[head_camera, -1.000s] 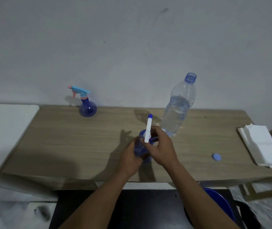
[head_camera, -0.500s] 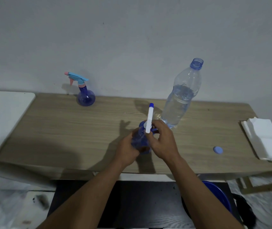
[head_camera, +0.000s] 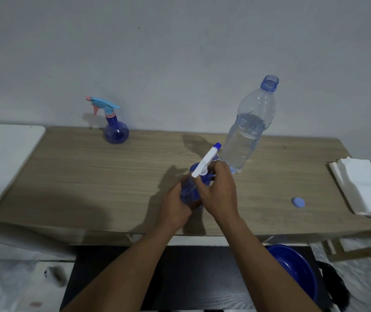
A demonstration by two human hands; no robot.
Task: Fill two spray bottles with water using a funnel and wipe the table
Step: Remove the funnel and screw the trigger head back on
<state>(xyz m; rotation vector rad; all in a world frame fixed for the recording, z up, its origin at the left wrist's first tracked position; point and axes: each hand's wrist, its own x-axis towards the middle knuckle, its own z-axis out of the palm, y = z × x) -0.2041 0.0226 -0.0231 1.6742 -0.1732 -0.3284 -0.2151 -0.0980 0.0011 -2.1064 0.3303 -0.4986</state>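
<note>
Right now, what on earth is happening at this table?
A person is working bare-handed on a small blue spray bottle near the front edge of the table. The left grip holds its body; the right grip curls round the white spray head, which sits tilted, whether going on or coming off I cannot tell. Behind stands an uncapped water bottle, partly full, its blue cap lying to the right. A second spray bottle waits by the wall.

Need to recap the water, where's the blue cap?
In the head view the blue cap lies on the right of the table, between the water bottle and the white napkins.
</note>
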